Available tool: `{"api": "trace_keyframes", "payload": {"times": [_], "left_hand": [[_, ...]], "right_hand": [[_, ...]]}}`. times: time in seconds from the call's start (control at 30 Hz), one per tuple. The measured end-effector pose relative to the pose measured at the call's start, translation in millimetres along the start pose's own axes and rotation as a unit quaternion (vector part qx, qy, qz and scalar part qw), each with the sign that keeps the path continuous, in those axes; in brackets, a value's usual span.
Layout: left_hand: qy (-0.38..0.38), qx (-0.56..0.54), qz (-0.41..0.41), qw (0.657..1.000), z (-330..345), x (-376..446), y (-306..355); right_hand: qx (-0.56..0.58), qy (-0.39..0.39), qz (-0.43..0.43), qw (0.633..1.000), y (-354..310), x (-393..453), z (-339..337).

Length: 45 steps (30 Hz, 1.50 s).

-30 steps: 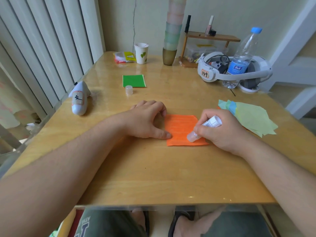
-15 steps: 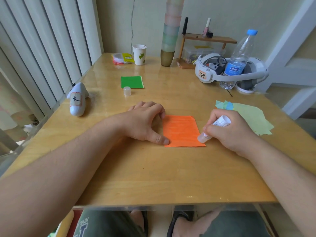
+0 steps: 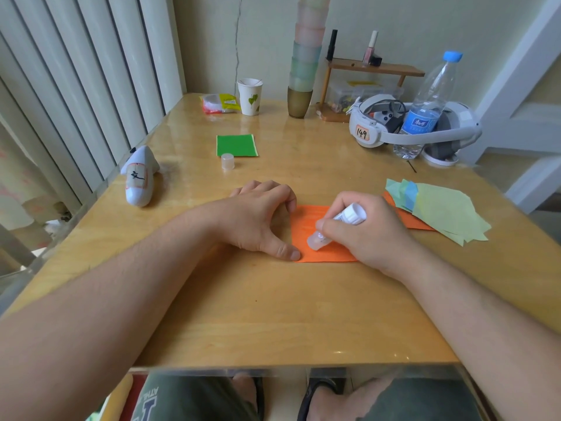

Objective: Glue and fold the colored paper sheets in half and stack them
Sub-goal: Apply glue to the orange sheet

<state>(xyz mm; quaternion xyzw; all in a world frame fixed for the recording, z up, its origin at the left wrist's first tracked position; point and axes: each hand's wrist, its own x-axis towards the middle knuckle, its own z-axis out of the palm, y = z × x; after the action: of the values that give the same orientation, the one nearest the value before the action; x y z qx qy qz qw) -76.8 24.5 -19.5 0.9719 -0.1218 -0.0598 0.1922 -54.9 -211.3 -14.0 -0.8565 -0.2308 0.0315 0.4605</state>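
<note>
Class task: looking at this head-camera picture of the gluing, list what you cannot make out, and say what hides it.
- Right part of the orange sheet: covered by the right hand.
- Sheets lower in the paper pile: covered by the pale green top sheets.
- Small print on the glue stick: too small, partly covered by fingers.
- Contents of the plastic box under the shelf: blurred, partly behind the headset.

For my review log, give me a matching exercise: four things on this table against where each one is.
1 glue stick
2 cap
3 green sheet
4 bottle

A inside the headset band
B beside the green sheet's near edge
C in the right hand, tip on the orange sheet
D flat, beyond the left hand

Pairs: 1-C, 2-B, 3-D, 4-A
</note>
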Motion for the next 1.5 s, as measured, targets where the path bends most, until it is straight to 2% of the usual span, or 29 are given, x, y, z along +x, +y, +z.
{"api": "trace_keyframes", "payload": {"times": [0.47, 0.73, 0.93, 1.17, 1.33, 1.5], "left_hand": [[0.0, 0.003, 0.003, 1.0, 2, 1, -2], [-0.005, -0.004, 0.008, 1.0, 0, 1, -2], [-0.007, -0.003, 0.007, 1.0, -1, 0, -2], [-0.008, -0.003, 0.004, 1.0, -1, 0, -1], [-0.004, -0.01, 0.004, 1.0, 0, 0, -2], [-0.009, -0.074, -0.013, 0.997, -5, 1, -2]], "right_hand": [[-0.009, -0.053, -0.009, 0.999, -4, -6, -4], [-0.021, -0.019, 0.02, 0.999, 15, -21, -42], [-0.02, -0.01, 0.022, 1.0, 20, -21, -47], [0.089, 0.059, -0.002, 0.994, 12, -8, -40], [0.079, 0.02, -0.017, 0.997, 0, -3, -22], [0.016, -0.043, -0.025, 0.999, -9, -5, -3]]}}
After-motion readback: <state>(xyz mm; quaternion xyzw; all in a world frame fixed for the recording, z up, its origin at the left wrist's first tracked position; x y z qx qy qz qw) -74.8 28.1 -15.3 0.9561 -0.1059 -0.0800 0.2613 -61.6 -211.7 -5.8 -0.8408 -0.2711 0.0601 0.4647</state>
